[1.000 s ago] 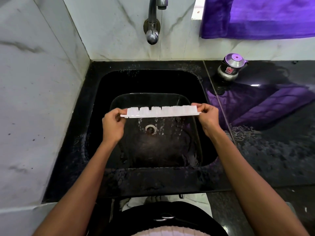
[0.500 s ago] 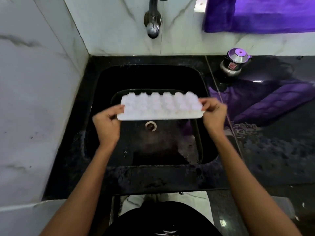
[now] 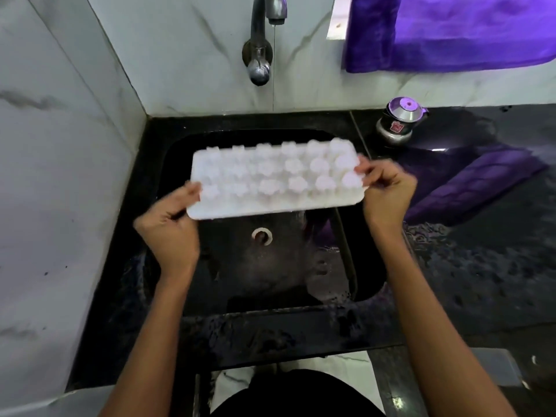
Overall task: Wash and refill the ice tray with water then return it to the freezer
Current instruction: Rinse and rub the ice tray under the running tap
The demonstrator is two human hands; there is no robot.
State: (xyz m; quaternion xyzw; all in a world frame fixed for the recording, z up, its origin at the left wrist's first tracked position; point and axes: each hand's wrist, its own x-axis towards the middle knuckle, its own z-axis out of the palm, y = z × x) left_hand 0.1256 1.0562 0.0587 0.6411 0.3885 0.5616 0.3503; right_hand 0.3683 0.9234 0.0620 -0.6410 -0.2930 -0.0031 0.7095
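Note:
A white ice tray is held upside down over the black sink, its bumpy moulded underside facing up. My left hand pinches the tray's left short end. The right short end is pinched by my right hand. The tray hangs level above the drain. A metal tap stands on the back wall above the sink, with a thin thread of water falling from its spout.
A small steel pot with a lid sits on the wet black counter right of the sink. A purple towel hangs on the wall at upper right. White marble walls close in the left and back.
The tray went from edge-on with water pouring out to turned upside down, underside up. It has also risen and moved toward the tap, both hands still on its ends.

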